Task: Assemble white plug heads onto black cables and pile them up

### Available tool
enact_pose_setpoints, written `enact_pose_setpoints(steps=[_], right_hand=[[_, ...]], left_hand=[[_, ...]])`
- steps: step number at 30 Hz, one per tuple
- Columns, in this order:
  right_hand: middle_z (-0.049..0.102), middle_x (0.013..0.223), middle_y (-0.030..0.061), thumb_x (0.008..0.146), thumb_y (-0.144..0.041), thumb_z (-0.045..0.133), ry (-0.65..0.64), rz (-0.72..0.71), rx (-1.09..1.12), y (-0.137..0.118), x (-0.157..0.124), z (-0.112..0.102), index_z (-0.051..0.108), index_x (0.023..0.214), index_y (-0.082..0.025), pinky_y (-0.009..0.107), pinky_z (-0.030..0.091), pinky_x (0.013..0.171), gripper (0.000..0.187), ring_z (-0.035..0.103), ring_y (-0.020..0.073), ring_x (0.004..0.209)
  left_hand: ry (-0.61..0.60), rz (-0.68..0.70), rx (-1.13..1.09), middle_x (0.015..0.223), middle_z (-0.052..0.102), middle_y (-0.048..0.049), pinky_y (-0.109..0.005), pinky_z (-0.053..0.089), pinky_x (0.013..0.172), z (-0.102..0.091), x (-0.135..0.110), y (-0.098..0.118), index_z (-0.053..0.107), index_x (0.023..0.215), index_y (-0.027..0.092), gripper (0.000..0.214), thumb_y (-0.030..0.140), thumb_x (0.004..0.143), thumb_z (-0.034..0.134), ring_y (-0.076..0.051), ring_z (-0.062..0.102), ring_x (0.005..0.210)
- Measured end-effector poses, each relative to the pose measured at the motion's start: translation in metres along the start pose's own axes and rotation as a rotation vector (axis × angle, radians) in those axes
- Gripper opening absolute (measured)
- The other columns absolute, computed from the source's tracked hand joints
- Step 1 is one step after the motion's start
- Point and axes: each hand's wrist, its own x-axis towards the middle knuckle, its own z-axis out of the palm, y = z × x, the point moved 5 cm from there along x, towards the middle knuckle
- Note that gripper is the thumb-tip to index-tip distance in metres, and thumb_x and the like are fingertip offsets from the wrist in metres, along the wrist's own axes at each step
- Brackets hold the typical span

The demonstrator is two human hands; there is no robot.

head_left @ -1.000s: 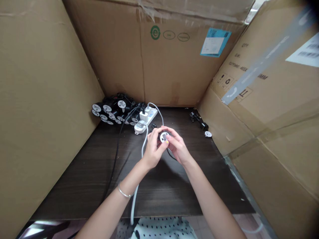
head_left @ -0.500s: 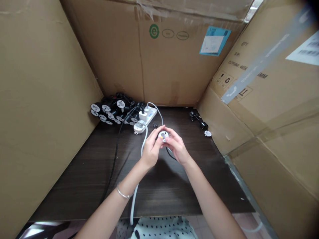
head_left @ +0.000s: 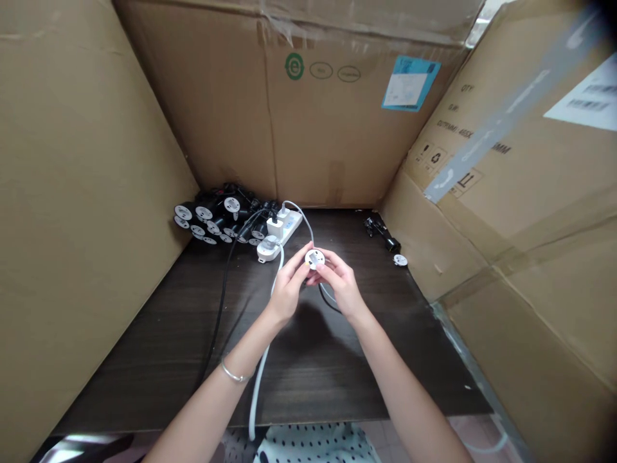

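Observation:
Between my two hands, above the middle of the dark table, is a small round piece with a white printed face (head_left: 315, 258). My left hand (head_left: 289, 286) grips its left side, thumb at the lower edge of the face. From the other side my right hand (head_left: 340, 283) grips it, thumb also near the lower edge. The fingers hide whatever lies behind the face. Just behind the hands, a white power strip (head_left: 290, 225) with plugs in it rests on the table. A pale cable and a black cable pass beneath the hands.
At the back left lies a pile of black cylindrical devices (head_left: 216, 215) with white round ends. A single black device (head_left: 382, 235) and a white disc (head_left: 400, 260) lie at the right. Cardboard walls (head_left: 328, 141) enclose the dark table (head_left: 193, 392) on three sides.
The white face shows more fully now, as my thumbs have slid down toward its lower edge. Both hands still hold the round piece in nearly the same place.

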Motion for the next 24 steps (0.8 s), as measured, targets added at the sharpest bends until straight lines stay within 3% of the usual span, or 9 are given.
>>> enact_pose_setpoints(steps=[12, 24], right_hand=[[0.057, 0.08, 0.0, 0.074, -0.023, 0.057, 0.0, -0.064, -0.025, 0.0021, 0.0004, 0.0012, 0.055, 0.104, -0.021, 0.024, 0.046, 0.06, 0.03, 0.051, 0.0099, 0.063], [0.056, 0.078, 0.0002, 0.072, -0.02, 0.059, 0.078, -0.098, -0.03, 0.0002, -0.003, 0.0006, 0.057, 0.1, -0.02, 0.02, 0.036, 0.051, 0.028, 0.047, 0.0095, 0.062]], left_hand=[[-0.007, 0.064, 0.182, 0.132, 0.044, -0.007, -0.032, 0.033, 0.102, 0.0, -0.002, 0.0014, 0.046, 0.127, 0.016, 0.044, 0.028, 0.085, 0.045, -0.02, 0.043, 0.12], [-0.013, 0.067, 0.166, 0.133, 0.044, -0.0075, -0.031, 0.032, 0.103, 0.0039, -0.0048, 0.0041, 0.045, 0.128, 0.016, 0.043, 0.027, 0.086, 0.043, -0.019, 0.042, 0.121]])
